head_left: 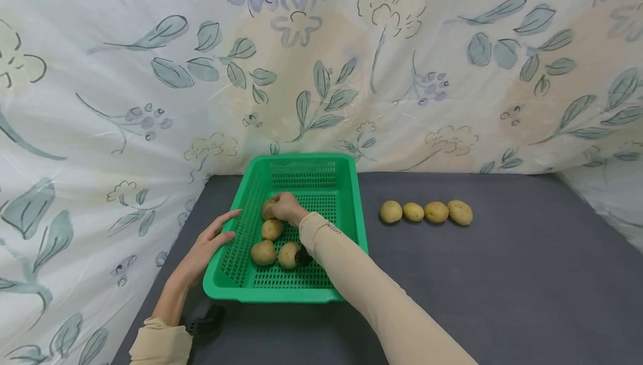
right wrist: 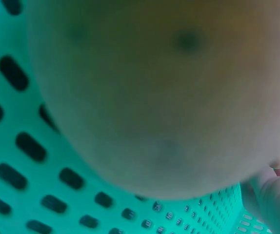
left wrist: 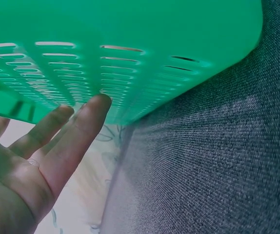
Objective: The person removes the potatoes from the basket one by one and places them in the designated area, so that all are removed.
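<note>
A green plastic basket (head_left: 288,296) with slotted walls stands on the dark grey cloth. Inside it, my right hand (head_left: 288,209) grips a potato (head_left: 268,210) near the left wall, fingers bent over its right side. Just in front of that one lies another potato (head_left: 272,229). Two more sit nearer the front: one potato (head_left: 263,253) to the left and a potato (head_left: 288,255) partly covered by the dark wrist camera. In the right wrist view a potato (right wrist: 164,107) fills most of the picture. My left hand (left wrist: 42,161), fingers extended, is at the basket's left side.
To the right of the basket, several potatoes line up in a row on the grey cloth (head_left: 482,275), from a round potato (head_left: 390,212) to a larger potato (head_left: 460,212). A floral curtain (head_left: 311,75) hangs behind and along the left side.
</note>
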A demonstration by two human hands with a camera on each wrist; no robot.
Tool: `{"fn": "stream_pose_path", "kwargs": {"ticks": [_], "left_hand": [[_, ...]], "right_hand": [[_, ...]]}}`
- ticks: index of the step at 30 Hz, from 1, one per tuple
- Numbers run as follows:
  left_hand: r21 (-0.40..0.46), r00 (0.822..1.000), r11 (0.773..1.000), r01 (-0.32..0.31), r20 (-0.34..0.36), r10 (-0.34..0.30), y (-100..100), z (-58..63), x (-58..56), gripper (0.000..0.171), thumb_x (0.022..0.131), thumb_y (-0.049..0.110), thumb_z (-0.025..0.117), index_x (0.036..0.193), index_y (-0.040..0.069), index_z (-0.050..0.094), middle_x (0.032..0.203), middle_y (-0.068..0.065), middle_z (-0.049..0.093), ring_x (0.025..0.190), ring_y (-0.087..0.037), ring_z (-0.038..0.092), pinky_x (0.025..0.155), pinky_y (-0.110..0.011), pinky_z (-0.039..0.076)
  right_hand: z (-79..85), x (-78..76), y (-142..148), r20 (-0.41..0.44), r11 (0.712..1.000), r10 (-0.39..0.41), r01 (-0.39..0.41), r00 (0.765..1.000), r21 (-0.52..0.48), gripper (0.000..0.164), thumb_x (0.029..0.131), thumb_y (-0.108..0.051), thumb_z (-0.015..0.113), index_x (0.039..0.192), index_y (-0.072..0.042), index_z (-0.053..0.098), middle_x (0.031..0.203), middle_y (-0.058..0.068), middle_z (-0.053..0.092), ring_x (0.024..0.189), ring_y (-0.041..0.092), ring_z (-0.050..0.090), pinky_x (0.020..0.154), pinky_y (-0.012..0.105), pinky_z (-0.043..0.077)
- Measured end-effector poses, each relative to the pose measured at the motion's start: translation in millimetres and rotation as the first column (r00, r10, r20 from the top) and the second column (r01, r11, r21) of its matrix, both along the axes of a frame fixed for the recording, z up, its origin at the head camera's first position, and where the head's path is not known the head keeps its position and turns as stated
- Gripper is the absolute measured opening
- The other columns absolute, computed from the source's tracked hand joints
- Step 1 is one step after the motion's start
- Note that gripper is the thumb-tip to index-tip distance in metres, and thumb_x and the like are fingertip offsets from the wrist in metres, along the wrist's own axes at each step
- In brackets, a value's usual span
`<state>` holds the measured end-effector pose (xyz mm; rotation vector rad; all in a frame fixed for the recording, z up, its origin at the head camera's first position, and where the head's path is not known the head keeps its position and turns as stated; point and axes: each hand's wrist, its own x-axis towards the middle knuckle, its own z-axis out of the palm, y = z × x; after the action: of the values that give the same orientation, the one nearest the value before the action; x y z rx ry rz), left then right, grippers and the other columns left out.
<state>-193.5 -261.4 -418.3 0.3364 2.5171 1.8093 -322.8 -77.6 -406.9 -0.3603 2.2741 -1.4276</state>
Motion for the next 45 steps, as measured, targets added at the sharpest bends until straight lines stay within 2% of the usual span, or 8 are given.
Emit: {"fn": "stream_pose_path", "kwargs": {"ticks": [11, 15, 18, 23, 25, 29, 37, 45], "left_hand": [[0.008, 1.0, 1.0, -0.007, 0.0, 0.007, -6, -1.2, 1.4, 0.051, 0.104, 0.023, 0.042, 0.15, 0.007, 0.026, 0.157, -0.016, 0.003, 0.14, -0.044, -0.007, 0.101, -0.068, 0.016], [0.026, 1.0, 1.0, -0.004, 0.011, 0.003, -6, -3.3, 2.9, 0.052, 0.104, 0.023, 0.041, 0.15, 0.007, 0.026, 0.157, -0.018, 0.001, 0.14, -0.044, -0.005, 0.101, -0.067, 0.02], [0.03, 1.0, 1.0, -0.002, 0.012, 0.001, -7, -4.9, 3.7, 0.052, 0.104, 0.023, 0.041, 0.15, 0.006, 0.026, 0.156, -0.019, 0.001, 0.139, -0.045, -0.005, 0.101, -0.067, 0.019], [0.03, 1.0, 1.0, -0.001, 0.015, 0.001, -7, -7.1, 4.8, 0.051, 0.104, 0.023, 0.041, 0.15, 0.005, 0.026, 0.157, -0.018, 0.0, 0.139, -0.045, -0.008, 0.101, -0.069, 0.015], [0.032, 1.0, 0.999, 0.0, 0.018, 0.0, -7, -7.2, 5.2, 0.051, 0.104, 0.022, 0.041, 0.15, 0.005, 0.026, 0.156, -0.019, -0.001, 0.139, -0.046, -0.008, 0.101, -0.069, 0.016], [0.033, 1.0, 0.999, 0.007, 0.022, -0.007, -6, -7.9, 4.6, 0.051, 0.104, 0.023, 0.041, 0.15, 0.006, 0.025, 0.156, -0.02, 0.0, 0.139, -0.046, -0.005, 0.101, -0.068, 0.02], [0.023, 1.0, 1.0, 0.004, 0.016, -0.005, -3, -7.0, 2.0, 0.051, 0.104, 0.023, 0.042, 0.15, 0.007, 0.027, 0.156, -0.018, 0.004, 0.139, -0.045, -0.005, 0.101, -0.067, 0.019], [0.022, 1.0, 1.0, -0.002, 0.006, 0.002, -3, -2.2, -0.5, 0.051, 0.103, 0.022, 0.043, 0.15, 0.007, 0.027, 0.157, -0.018, 0.004, 0.14, -0.044, -0.005, 0.101, -0.067, 0.019]], "right_hand": [[0.5, 0.4, -7, -0.01, 1.0, -0.006, 0.007, 1.0, 0.005, 0.048, 0.094, -0.009, 0.058, 0.138, 0.003, 0.045, 0.136, 0.019, 0.047, 0.121, 0.031, 0.048, 0.093, 0.039, 0.046], [-0.5, -0.9, -5, 0.026, 0.999, 0.005, -0.003, 1.0, -0.042, 0.049, 0.093, -0.006, 0.058, 0.14, 0.003, 0.043, 0.138, 0.019, 0.044, 0.123, 0.031, 0.046, 0.094, 0.038, 0.046], [-0.7, -3.3, -3, 0.085, 0.992, -0.001, 0.012, 0.996, -0.122, 0.051, 0.092, 0.0, 0.056, 0.14, 0.004, 0.041, 0.138, 0.02, 0.043, 0.122, 0.03, 0.048, 0.091, 0.037, 0.047], [1.1, -9.1, 0, 0.232, 0.946, -0.017, 0.091, 0.973, -0.312, 0.05, 0.094, 0.002, 0.054, 0.141, 0.006, 0.037, 0.138, 0.022, 0.042, 0.123, 0.033, 0.047, 0.095, 0.04, 0.045], [2.3, -11.0, 0, 0.272, 0.926, -0.012, 0.113, 0.962, -0.361, 0.051, 0.095, 0.0, 0.055, 0.142, 0.006, 0.036, 0.137, 0.023, 0.043, 0.123, 0.034, 0.047, 0.098, 0.041, 0.043], [5.8, -12.2, -1, 0.302, 0.906, 0.006, 0.123, 0.953, -0.404, 0.052, 0.095, -0.002, 0.057, 0.142, 0.005, 0.037, 0.13, 0.022, 0.048, 0.118, 0.034, 0.051, 0.098, 0.041, 0.043], [23.4, -9.6, 3, 0.307, 0.889, 0.061, 0.089, 0.95, -0.45, 0.055, 0.094, -0.001, 0.058, 0.144, 0.003, 0.035, 0.126, 0.019, 0.052, 0.116, 0.031, 0.054, 0.1, 0.042, 0.041], [50.8, -12.4, 9, 0.302, 0.878, 0.058, 0.095, 0.951, -0.47, 0.055, 0.094, 0.0, 0.058, 0.145, 0.001, 0.035, 0.131, 0.022, 0.048, 0.119, 0.032, 0.051, 0.099, 0.04, 0.042]]}}
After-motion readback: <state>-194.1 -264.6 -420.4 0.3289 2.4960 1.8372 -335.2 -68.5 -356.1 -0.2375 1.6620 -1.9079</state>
